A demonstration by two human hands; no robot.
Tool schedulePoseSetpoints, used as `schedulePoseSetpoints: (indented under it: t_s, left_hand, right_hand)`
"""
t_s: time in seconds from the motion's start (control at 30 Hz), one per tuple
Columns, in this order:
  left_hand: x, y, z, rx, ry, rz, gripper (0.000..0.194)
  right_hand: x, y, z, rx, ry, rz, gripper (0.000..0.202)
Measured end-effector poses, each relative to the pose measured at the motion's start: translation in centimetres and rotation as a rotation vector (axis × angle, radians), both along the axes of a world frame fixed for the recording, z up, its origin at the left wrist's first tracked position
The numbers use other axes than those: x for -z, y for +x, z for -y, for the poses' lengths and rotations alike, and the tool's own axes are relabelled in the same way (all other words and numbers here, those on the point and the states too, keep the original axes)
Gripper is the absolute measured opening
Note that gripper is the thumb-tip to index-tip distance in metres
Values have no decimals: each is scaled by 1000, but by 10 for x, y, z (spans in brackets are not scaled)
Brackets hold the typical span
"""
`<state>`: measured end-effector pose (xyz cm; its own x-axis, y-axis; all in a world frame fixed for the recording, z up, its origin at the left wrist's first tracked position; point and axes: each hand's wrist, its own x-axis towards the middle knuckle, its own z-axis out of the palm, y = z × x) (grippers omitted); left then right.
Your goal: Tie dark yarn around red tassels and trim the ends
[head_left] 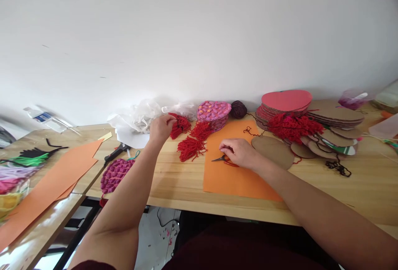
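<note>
My left hand (161,130) is closed at the edge of a red yarn tassel (180,126), its fingertips pinching the yarn's upper end. Just right of it lie more red tassels, one nearer me (190,148) and one farther back (201,130). My right hand (238,152) hovers over an orange sheet (217,179) with thumb and fingers pressed together; whatever they pinch, if anything, is too small to make out. Beneath that hand are scissors (220,159) with red handles, partly covered by it.
Behind stand a stack of pink-purple woven pieces (214,110) and a dark yarn ball (239,109). On the right are pink discs (286,100), cardboard rounds (273,152) and a red yarn heap (292,127). A glue gun (116,153) and plastic bags (137,116) lie left.
</note>
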<state>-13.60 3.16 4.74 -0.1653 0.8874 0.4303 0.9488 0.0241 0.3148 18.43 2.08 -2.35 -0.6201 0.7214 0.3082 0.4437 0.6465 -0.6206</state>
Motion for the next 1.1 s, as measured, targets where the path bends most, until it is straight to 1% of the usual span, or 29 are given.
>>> schedulePoseSetpoints:
  t_s: [0.1, 0.2, 0.23, 0.3, 0.37, 0.43, 0.57, 0.67, 0.73, 0.83, 0.93, 1.03, 1.1]
  left_hand:
    - [8, -9, -19, -45, -35, -47, 30]
    - [20, -15, -26, -52, -105, -110, 29]
    - [23, -17, -26, -60, -98, -135, 30]
    - [26, -19, -21, -84, -33, -159, 31]
    - [25, -19, -13, -83, 30, -139, 33]
    - [22, -16, -3, -56, 36, -100, 32]
    - [16, -4, 16, 5, -89, -22, 24]
    - [17, 8, 30, 111, -208, 88, 19]
    - [18, 17, 38, 192, -246, 134, 17]
    - [20, 32, 49, 266, -265, 144, 14]
    - [22, 45, 56, 276, -289, 117, 14]
    - [25, 55, 60, 222, -272, 48, 12]
    - [28, 62, 61, 180, -251, 12, 16]
  right_hand:
    - [1, 0, -1, -30, 42, 24, 17]
    - [0, 0, -1, -40, 50, 32, 17]
    - [0, 0, -1, -42, 55, 37, 16]
    - [0, 1, 0, -48, 75, 47, 17]
    - [0, 1, 0, -49, 94, 54, 17]
    - [0, 1, 0, -46, 98, 55, 17]
    - [-3, 2, 1, -45, 73, 40, 17]
    - [-5, 1, 2, -37, 79, 50, 18]
    - [-6, 1, 3, -33, 81, 55, 17]
    - [-6, 1, 3, -32, 78, 57, 17]
    - [-6, 0, 3, -24, 87, 67, 17]
    - [-5, 1, 3, -19, 93, 72, 16]
    - [-5, 1, 2, -21, 99, 74, 15]
